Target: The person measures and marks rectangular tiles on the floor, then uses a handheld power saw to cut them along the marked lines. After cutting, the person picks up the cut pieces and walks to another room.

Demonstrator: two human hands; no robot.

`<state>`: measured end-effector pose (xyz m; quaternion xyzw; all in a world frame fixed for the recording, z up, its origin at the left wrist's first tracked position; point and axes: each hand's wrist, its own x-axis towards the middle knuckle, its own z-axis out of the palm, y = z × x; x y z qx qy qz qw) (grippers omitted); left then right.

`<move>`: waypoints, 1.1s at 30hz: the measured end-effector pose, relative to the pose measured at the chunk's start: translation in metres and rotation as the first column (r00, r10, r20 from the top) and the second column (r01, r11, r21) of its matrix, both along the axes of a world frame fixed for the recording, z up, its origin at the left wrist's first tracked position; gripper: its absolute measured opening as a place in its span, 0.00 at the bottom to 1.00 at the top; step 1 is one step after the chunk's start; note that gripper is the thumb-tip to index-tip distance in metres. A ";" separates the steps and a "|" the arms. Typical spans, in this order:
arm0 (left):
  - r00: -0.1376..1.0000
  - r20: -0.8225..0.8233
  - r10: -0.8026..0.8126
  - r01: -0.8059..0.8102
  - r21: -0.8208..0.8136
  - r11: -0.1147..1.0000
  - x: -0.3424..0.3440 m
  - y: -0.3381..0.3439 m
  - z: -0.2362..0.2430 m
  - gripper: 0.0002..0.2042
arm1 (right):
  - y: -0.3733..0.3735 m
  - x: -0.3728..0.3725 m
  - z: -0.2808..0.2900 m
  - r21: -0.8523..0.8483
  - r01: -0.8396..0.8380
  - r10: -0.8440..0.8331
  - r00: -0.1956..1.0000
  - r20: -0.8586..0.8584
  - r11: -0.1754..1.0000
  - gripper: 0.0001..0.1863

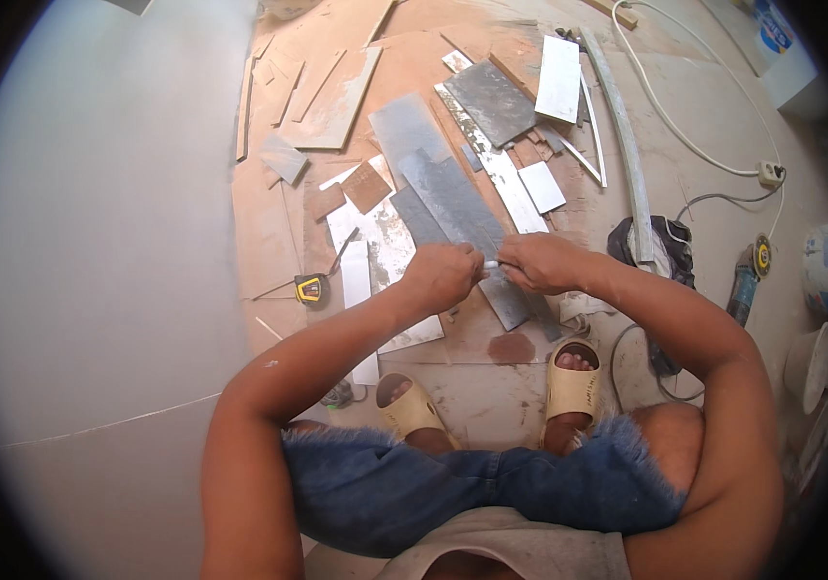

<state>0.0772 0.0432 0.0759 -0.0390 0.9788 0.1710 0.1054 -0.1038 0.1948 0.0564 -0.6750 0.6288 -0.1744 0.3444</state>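
My left hand (pixel 445 275) and my right hand (pixel 540 264) meet over a long grey tile strip (pixel 453 198). Between their fingertips shows a small white pen-like thing (pixel 492 264), pinched at its two ends; its exact kind is too small to make out. Both hands are closed on it. The grey strip slants toward my feet, lying over other grey pieces, and its near end shows below my hands. A white, stained tile piece (pixel 390 242) lies beside it on the left.
A yellow and black tape measure (pixel 312 290) lies left. Tile offcuts and a dark grey tile (pixel 491 101) lie farther off. On the right are a long metal bar (pixel 627 145), an angle grinder (pixel 750 275), a corded socket (pixel 770 174) and a white bucket (pixel 825 266).
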 end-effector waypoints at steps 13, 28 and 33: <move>0.863 0.328 0.384 -0.500 0.663 0.557 0.021 -0.025 -0.002 0.14 | -0.017 -0.033 0.038 0.135 0.610 -0.462 0.417 0.783 0.781 0.15; 0.959 -0.021 0.281 -0.278 0.107 0.955 0.026 -0.001 -0.007 0.14 | -0.007 0.007 0.016 0.385 0.590 -0.620 0.263 0.739 0.710 0.14; 0.983 0.087 0.165 -0.170 0.057 0.984 0.041 0.011 -0.007 0.13 | -0.003 0.019 0.014 0.510 0.483 -0.677 0.281 0.680 0.712 0.14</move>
